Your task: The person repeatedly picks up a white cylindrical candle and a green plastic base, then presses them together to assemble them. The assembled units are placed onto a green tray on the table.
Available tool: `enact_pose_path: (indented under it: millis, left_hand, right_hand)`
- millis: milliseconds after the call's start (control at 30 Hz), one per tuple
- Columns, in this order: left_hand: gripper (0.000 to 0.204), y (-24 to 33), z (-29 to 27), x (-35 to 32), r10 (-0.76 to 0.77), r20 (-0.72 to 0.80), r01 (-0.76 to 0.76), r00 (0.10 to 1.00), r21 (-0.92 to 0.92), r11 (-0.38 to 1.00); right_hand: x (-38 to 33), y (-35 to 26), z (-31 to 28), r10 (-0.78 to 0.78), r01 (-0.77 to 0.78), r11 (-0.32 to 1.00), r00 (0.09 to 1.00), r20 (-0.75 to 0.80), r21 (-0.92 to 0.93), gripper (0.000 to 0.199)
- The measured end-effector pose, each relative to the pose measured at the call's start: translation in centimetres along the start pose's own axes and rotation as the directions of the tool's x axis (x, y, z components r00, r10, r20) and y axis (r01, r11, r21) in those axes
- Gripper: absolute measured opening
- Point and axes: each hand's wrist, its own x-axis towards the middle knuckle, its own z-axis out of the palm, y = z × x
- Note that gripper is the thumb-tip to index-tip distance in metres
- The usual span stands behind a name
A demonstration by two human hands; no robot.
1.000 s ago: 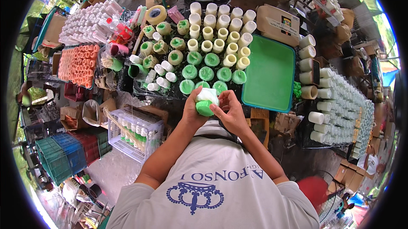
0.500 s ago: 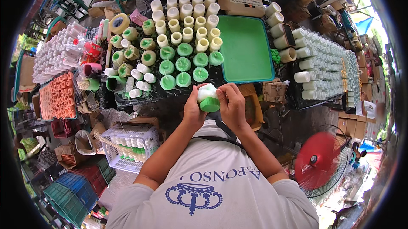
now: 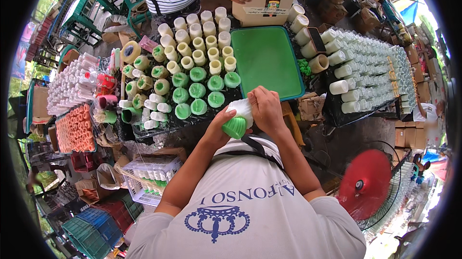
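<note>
The right hand (image 3: 266, 110) has been brought over the white end of the green-and-white, waxy-looking cylindrical piece (image 3: 241, 112), now tilted; attention seems turned to that end, apparently pinched by closed fingers. The green end is cupped by the left hand (image 3: 221, 125), fingers curled. The piece is held beside the black-covered table (image 3: 182, 125)'s near edge.

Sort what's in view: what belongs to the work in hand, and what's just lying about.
Belongs, it seems: white-and-green piece in the left hand; right hand at its white end; green-topped cylinders; green tray.

Just lying about, apparently: red fan; tape roll; red-labelled bottle; teal crate.
</note>
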Motion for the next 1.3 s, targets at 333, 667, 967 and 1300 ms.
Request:
enact_pose_path:
  millis: [333,667,967,1300]
  left_hand:
    - [0.061,-1.7,1.1,4.3,0.044,-0.115,-0.073,0.992,-0.268,0.961]
    - [0.056,-1.7,1.4,6.0,0.165,-0.300,-0.170,0.939,0.010,0.985]
    - [0.045,-2.2,2.5,7.6,0.332,-0.455,-0.304,0.826,0.137,0.943]
    - [0.047,-2.7,3.0,7.7,0.238,-0.419,-0.300,0.877,-0.088,0.950]
  right_hand:
    - [0.5,4.8,-2.4,0.101,-0.261,0.822,0.941,0.323,0.505,0.036]
    - [1.9,6.0,-1.7,-0.085,0.072,0.929,0.996,0.020,0.363,0.027]
    - [2.1,5.9,-2.1,-0.165,0.157,0.966,0.986,0.021,0.207,0.032]
    - [1.7,6.3,-2.8,-0.113,0.060,0.901,0.989,0.100,0.430,0.061]
